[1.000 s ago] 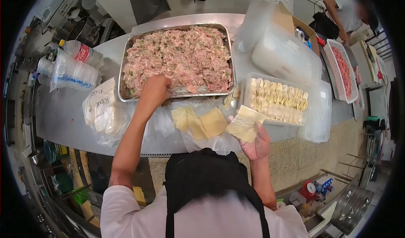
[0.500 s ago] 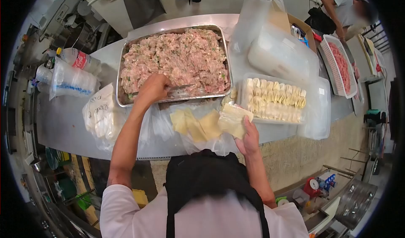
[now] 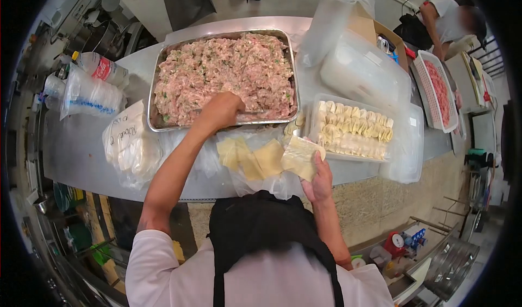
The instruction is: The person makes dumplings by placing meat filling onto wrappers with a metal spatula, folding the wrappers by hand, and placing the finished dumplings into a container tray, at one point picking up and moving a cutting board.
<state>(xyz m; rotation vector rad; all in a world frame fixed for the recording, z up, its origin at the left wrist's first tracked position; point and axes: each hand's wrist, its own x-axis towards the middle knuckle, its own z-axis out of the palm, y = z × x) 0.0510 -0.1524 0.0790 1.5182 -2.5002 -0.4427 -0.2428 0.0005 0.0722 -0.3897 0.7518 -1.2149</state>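
A metal tray [image 3: 156, 111] full of minced meat [image 3: 223, 70] lies on the steel table. My left hand [image 3: 223, 111] is closed round a thin metal tool [image 3: 253, 112] at the tray's near edge, its blade against the meat. In my right hand [image 3: 319, 181] is a square dough wrapper [image 3: 299, 157], held between thumb and fingers. More yellow wrappers [image 3: 255, 160] lie on plastic between my hands. Beside my right hand, a clear container [image 3: 350, 157] holds rows of folded dumplings [image 3: 356, 122].
Stacked clear boxes [image 3: 367, 70] stand behind the dumplings. A plastic bag of wrappers [image 3: 130, 144], a cola bottle [image 3: 103, 67] and bagged cups [image 3: 92, 96] are at the left. At the far right, a person [image 3: 446, 21] is beside a white basket of meat [image 3: 437, 92].
My left hand has moved right along the tray's near edge with the tool. My right hand has brought the wrapper a little left, close to the other wrappers.
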